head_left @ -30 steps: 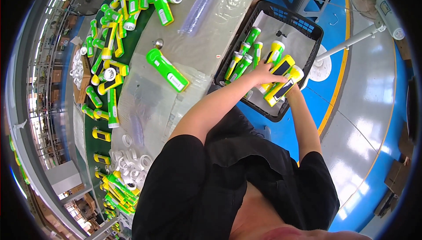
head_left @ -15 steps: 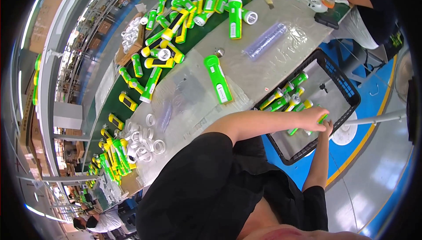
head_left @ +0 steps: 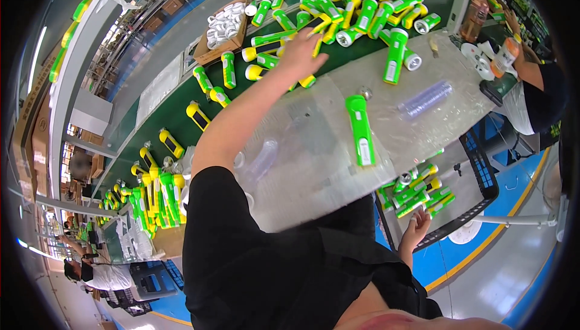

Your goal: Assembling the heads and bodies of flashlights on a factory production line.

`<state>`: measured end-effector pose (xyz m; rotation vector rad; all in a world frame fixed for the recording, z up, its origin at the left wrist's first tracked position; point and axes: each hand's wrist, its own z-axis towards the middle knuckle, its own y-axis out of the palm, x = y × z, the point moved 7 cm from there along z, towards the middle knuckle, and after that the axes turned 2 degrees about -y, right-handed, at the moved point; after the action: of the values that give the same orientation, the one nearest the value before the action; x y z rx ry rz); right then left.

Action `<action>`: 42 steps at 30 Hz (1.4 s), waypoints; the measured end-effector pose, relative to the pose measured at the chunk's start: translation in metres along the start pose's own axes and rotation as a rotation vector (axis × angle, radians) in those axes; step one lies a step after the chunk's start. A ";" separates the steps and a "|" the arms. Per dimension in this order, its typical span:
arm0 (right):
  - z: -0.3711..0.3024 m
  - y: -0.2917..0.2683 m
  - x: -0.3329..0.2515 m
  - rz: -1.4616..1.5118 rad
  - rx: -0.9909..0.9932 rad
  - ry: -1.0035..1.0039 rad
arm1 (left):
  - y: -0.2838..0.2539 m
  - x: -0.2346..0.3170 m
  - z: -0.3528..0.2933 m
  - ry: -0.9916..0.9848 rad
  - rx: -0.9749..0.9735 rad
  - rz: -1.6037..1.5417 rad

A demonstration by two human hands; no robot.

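My left hand (head_left: 297, 58) is stretched over a heap of green and yellow flashlights (head_left: 366, 16) on the green belt. Its thumb is apart from the fingers, and a yellow flashlight shows between them; whether it touches this one I cannot tell. My right hand (head_left: 415, 228) is open and empty by the near edge of the black basket (head_left: 450, 233), its fingers slightly curled. Several flashlights (head_left: 411, 199) lie side by side in the basket. A green flashlight (head_left: 360, 130) lies alone on the plastic-covered table (head_left: 302, 173), a small round silvery part (head_left: 365, 93) by its head.
A cardboard box of white rings (head_left: 225, 31) sits on the belt's far side. Clear rolled plastic (head_left: 426, 99) lies on the table. More flashlights (head_left: 158, 200) stand clustered at left. A co-worker (head_left: 534, 76) is at far right, near an orange bottle (head_left: 506, 57).
My left hand has left the basket and moved up and left to the flashlight heap. My right hand has drawn back to the basket's near edge, and the view has shifted.
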<state>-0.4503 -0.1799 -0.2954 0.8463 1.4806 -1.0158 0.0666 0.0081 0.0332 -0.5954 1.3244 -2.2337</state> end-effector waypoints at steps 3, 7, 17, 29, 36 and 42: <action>-0.015 0.031 0.003 0.000 -0.143 -0.029 | 0.007 -0.126 0.022 -0.257 -0.091 0.327; -0.002 0.046 -0.022 -0.096 -0.145 0.044 | 0.012 -0.244 0.050 -0.497 -0.222 0.393; -0.069 0.057 0.048 -0.281 -0.165 0.399 | 0.044 -0.380 0.114 -0.538 -0.273 0.518; -0.129 -0.014 0.156 0.042 -0.102 0.651 | 0.080 -0.405 0.162 -0.677 -0.626 0.813; -0.134 -0.014 0.157 0.183 -0.091 0.779 | 0.095 -0.393 0.146 -0.644 -0.702 0.669; -0.131 0.009 0.152 0.162 -0.125 0.787 | 0.043 -0.338 0.102 -0.541 -0.706 0.592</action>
<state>-0.5136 -0.0590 -0.4423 1.3360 2.0543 -0.4624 0.4016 0.1214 -0.0031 -0.8282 1.6799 -1.0128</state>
